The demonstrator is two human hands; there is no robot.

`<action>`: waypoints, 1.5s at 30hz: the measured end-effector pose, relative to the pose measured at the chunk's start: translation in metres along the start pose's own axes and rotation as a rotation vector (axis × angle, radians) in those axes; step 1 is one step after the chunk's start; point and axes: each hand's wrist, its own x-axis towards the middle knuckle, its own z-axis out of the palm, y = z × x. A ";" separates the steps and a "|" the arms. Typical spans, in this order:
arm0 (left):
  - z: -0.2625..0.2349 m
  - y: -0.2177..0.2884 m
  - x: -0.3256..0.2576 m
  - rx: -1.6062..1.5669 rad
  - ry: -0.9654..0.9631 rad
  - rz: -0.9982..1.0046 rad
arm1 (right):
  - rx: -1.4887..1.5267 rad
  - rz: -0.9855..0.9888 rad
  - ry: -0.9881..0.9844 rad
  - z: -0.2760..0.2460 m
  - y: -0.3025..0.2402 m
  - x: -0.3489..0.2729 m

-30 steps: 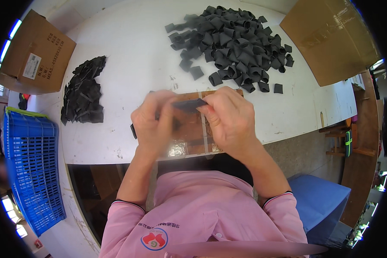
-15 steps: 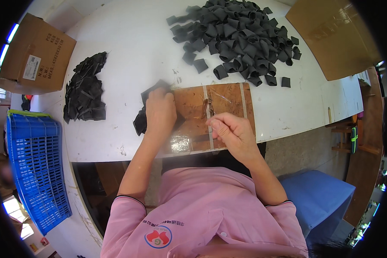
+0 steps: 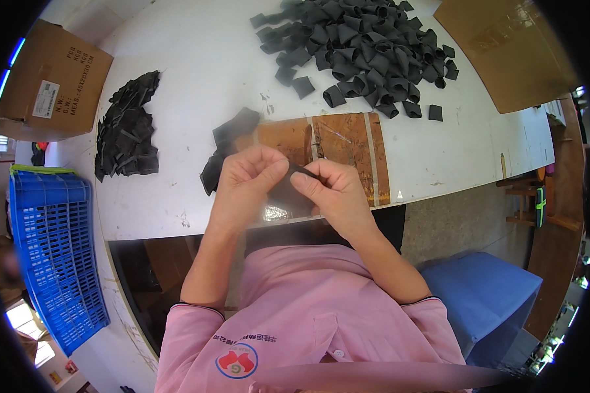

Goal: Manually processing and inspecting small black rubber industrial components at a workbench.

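A black piece of fabric (image 3: 290,195) is stretched between my two hands, over the near part of a brown board (image 3: 349,154) with pale tape strips. My left hand (image 3: 246,187) pinches its upper left edge between thumb and fingertips. With thumb and forefinger, my right hand (image 3: 337,196) grips the same piece at its upper right edge. Beyond my left hand, several loose black pieces (image 3: 237,128) overlap on the table beside the board. My fingers hide part of the held piece.
A large heap of folded black fabric loops (image 3: 367,56) lies at the back of the white table (image 3: 196,85). Flat black pieces (image 3: 130,134) are piled at the left. Cardboard boxes (image 3: 56,85) flank both sides, with a blue basket (image 3: 56,255) at far left and a blue stool-like block (image 3: 482,295) at lower right.
My left hand has come from the loose black pieces toward the right, bringing one piece over the board. My right hand has moved slightly left and now grips that piece too.
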 end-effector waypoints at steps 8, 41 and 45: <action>0.007 -0.029 -0.029 -0.210 0.213 -0.043 | 0.702 0.392 0.064 0.000 0.021 0.002; -0.012 -0.026 -0.041 0.556 0.418 0.257 | -0.181 -0.304 0.072 0.031 0.029 -0.010; 0.004 -0.023 -0.046 0.647 0.322 0.301 | -0.429 -0.548 0.089 0.024 0.019 -0.009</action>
